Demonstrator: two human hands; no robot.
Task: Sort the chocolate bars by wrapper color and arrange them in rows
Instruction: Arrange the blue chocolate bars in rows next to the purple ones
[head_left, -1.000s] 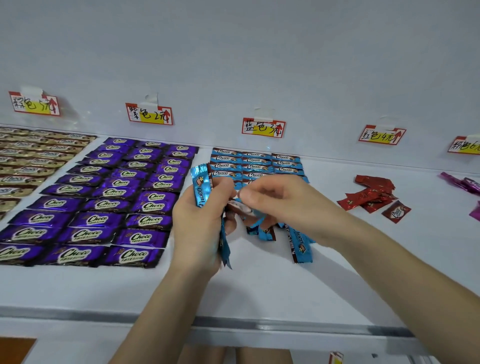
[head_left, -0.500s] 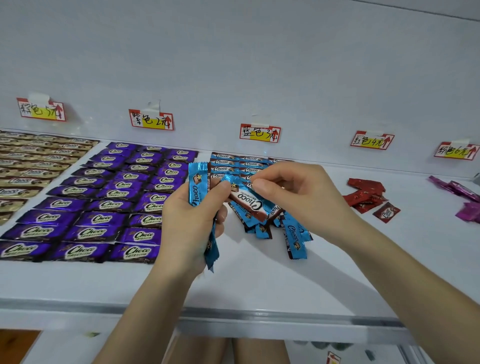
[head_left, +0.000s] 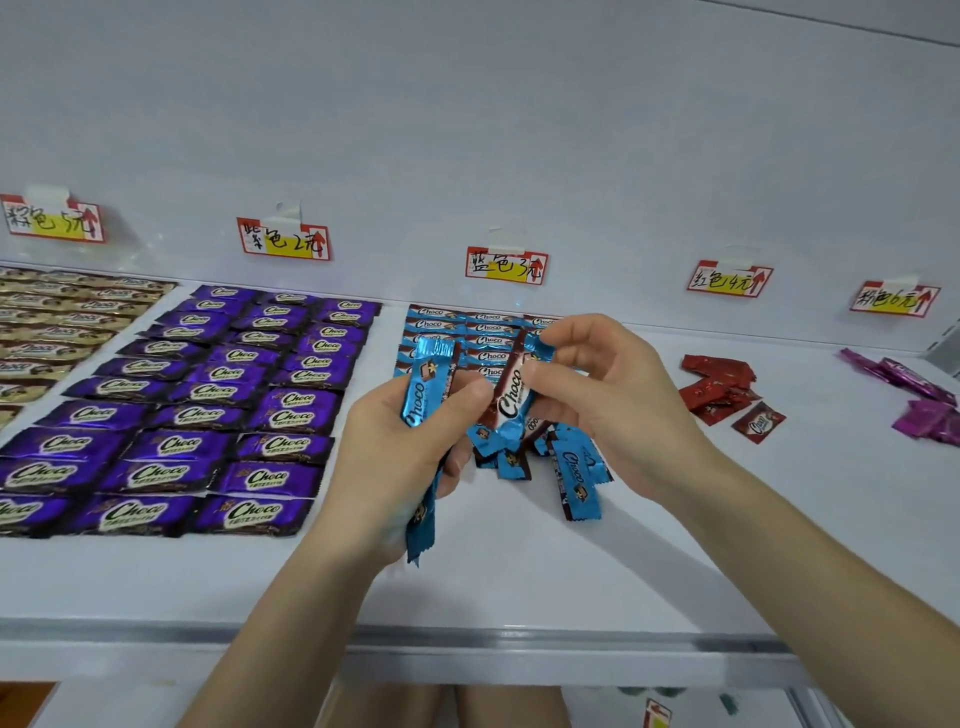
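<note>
Change: since the earlier frame the blue bar (head_left: 511, 400) has been tilted more upright between both hands.
Gold rows (head_left: 62, 322): laid out at far left, cut off by the frame edge.
Purple rows (head_left: 208, 410): judged finished, three columns on the white shelf (head_left: 519, 582).
Left hand (head_left: 400, 462): grip clamped on a small bundle of blue bars (head_left: 428, 395), thumb touching the lifted bar.
Blue rows (head_left: 467, 338): begun under the blue price tag (head_left: 506, 266); partly hidden behind the hands.
Right hand (head_left: 608, 405): fingers pinched together on the lifted bar.
Loose blue bars (head_left: 576, 478): unsorted, lying beneath the hands.
Red bars (head_left: 722, 389): heaped, not yet rowed.
Magenta bars (head_left: 919, 400): heaped at far right, also left to arrange.
</note>
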